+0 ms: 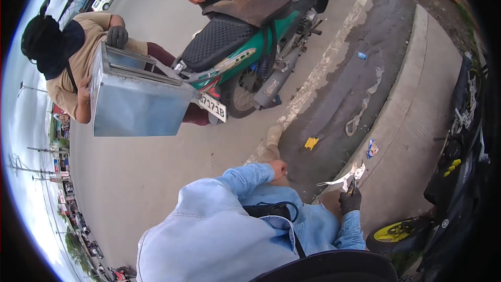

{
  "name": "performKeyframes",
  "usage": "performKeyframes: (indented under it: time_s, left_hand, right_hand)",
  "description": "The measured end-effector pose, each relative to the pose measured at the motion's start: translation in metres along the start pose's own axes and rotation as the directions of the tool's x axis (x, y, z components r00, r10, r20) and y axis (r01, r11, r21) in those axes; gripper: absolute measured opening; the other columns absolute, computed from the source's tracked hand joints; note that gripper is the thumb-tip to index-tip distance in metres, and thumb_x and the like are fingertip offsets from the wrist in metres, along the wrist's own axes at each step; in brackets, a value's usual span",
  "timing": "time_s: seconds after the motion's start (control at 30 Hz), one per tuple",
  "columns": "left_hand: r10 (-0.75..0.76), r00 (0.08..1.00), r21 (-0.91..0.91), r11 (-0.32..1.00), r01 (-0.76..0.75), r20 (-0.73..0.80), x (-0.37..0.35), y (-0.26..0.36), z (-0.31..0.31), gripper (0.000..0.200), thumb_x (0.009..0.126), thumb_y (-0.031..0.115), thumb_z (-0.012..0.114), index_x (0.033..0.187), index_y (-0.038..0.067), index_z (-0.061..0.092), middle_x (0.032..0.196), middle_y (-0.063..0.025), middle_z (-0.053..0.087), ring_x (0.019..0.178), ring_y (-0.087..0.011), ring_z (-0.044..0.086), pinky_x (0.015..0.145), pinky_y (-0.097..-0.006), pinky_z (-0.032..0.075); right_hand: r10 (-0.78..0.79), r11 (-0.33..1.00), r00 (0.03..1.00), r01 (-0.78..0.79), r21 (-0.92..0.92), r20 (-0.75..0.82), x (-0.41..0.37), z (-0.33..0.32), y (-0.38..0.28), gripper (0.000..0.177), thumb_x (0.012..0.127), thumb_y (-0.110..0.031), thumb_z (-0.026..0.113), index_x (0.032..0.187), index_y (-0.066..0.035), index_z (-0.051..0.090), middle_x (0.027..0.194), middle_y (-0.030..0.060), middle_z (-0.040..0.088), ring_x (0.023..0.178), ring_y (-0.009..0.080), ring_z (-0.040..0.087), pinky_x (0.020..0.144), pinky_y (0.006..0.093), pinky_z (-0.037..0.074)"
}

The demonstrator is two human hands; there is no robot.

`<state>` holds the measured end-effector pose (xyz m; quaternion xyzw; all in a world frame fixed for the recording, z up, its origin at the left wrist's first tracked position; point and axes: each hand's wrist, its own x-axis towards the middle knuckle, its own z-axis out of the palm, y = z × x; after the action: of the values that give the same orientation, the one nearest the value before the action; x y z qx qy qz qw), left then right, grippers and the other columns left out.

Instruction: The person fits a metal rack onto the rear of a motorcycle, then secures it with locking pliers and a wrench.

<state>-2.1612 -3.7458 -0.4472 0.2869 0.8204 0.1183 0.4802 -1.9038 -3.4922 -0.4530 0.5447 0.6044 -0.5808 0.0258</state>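
One grey road [120,172] covers the left of this outdoor scene, its worn white line [334,47] running beside a dark, damp-looking strip [334,107] and a pale concrete kerb [399,125] on the right. On the far side stands a green motorcycle [245,65]; at left, a person in a tan top [86,36] holds a metal box [141,107] behind it. A yellow scrap [311,143] lies on the dark strip, and a small wrapper [372,149] lies near the kerb's edge.

The silver pliers [346,178] are in the right hand [349,200], just beyond its knuckles, seen against the kerb and strip, their arms standing apart. That hand wears a dark glove, fingers wrapped round the tool's lower part, the denim sleeve [350,232] reaching forward at near right. The left hand [279,169], bare and curled, sits by the bare leg [270,152], forearm angled inward; whether it pinches anything, I cannot tell.
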Motion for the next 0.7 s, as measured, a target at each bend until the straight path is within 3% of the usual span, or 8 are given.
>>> performKeyframes:
  time_s: [0.07,0.2,0.3,0.4,0.5,0.57,0.67,0.7]
  left_hand:
    - [0.034,0.986,0.095,0.994,-0.050,0.163,0.029,-0.008,0.003,0.026,0.081,0.030,0.060,0.092,0.006,0.066,0.090,-0.0172,0.065,0.088,-0.0327,0.062,0.080,-0.0416,0.048]
    - [-0.033,0.982,0.175,0.985,0.001,0.184,0.041,-0.042,-0.017,0.029,0.081,0.031,0.059,0.091,0.005,0.066,0.087,-0.0184,0.064,0.087,-0.0347,0.062,0.080,-0.0428,0.047]
    - [-0.204,0.977,-0.045,0.977,0.207,0.065,0.053,-0.082,-0.020,0.039,0.080,0.042,0.058,0.095,0.007,0.066,0.096,-0.0177,0.064,0.096,-0.0349,0.060,0.086,-0.0434,0.045]
    - [-0.267,0.963,0.169,0.948,0.270,-0.044,0.031,-0.096,-0.036,0.041,0.080,0.041,0.058,0.101,0.007,0.065,0.104,-0.0179,0.063,0.100,-0.0342,0.059,0.088,-0.0435,0.044]
    - [-0.332,0.937,0.243,0.923,0.298,0.110,0.015,-0.091,-0.060,0.040,0.077,0.038,0.060,0.098,0.004,0.065,0.101,-0.0202,0.063,0.099,-0.0341,0.059,0.089,-0.0449,0.044]
    - [-0.210,0.891,0.279,0.955,0.100,0.402,0.051,-0.149,-0.021,0.036,0.075,0.035,0.063,0.091,0.002,0.066,0.088,-0.0202,0.065,0.084,-0.0325,0.064,0.076,-0.0447,0.050]
    - [-0.367,0.690,0.156,0.924,0.350,0.624,0.068,-0.125,-0.055,0.026,0.074,0.026,0.066,0.083,0.002,0.067,0.067,-0.0143,0.062,0.054,-0.0263,0.063,0.046,-0.0386,0.051]
    - [-0.398,0.750,0.263,0.917,0.301,0.528,0.079,-0.108,-0.068,0.026,0.074,0.026,0.064,0.083,0.002,0.067,0.072,-0.0153,0.065,0.064,-0.0295,0.065,0.056,-0.0415,0.053]
  right_hand:
    - [-0.039,0.999,0.999,0.038,-0.005,-0.036,0.006,0.006,0.003,0.026,0.066,-0.007,0.059,0.090,0.001,0.055,0.058,0.0064,0.051,0.040,0.0152,0.048,0.036,0.0303,0.041]
    - [0.105,0.994,0.989,-0.102,0.027,-0.106,0.015,0.033,-0.030,0.023,0.068,-0.006,0.057,0.089,-0.002,0.051,0.055,0.0066,0.050,0.038,0.0160,0.048,0.032,0.0309,0.040]
    - [0.123,0.992,0.986,-0.117,0.056,-0.113,0.018,0.051,-0.058,0.021,0.068,-0.005,0.056,0.088,-0.005,0.047,0.053,0.0066,0.049,0.039,0.0161,0.049,0.032,0.0306,0.039]
    - [0.052,0.998,0.994,-0.048,0.039,-0.097,0.024,0.072,-0.063,0.019,0.068,-0.006,0.056,0.085,-0.005,0.046,0.053,0.0068,0.050,0.039,0.0164,0.050,0.033,0.0302,0.039]
    - [0.109,0.991,0.993,-0.112,-0.072,-0.050,0.018,0.089,-0.096,0.023,0.067,-0.006,0.056,0.088,0.000,0.052,0.056,0.0079,0.054,0.041,0.0161,0.051,0.037,0.0301,0.041]
    - [0.004,0.998,1.000,-0.004,-0.065,0.003,0.029,0.098,-0.074,0.024,0.070,-0.008,0.054,0.092,0.000,0.050,0.054,0.0105,0.053,0.038,0.0172,0.051,0.034,0.0304,0.042]
    - [-0.047,0.998,0.998,0.049,-0.049,0.035,0.038,0.108,-0.039,0.021,0.072,-0.010,0.057,0.091,-0.003,0.054,0.055,0.0058,0.053,0.040,0.0129,0.049,0.036,0.0281,0.041]
    - [0.029,0.997,0.999,-0.026,-0.075,0.040,0.026,0.115,-0.078,0.017,0.072,-0.010,0.057,0.088,-0.004,0.055,0.055,0.0042,0.053,0.041,0.0117,0.050,0.037,0.0273,0.040]
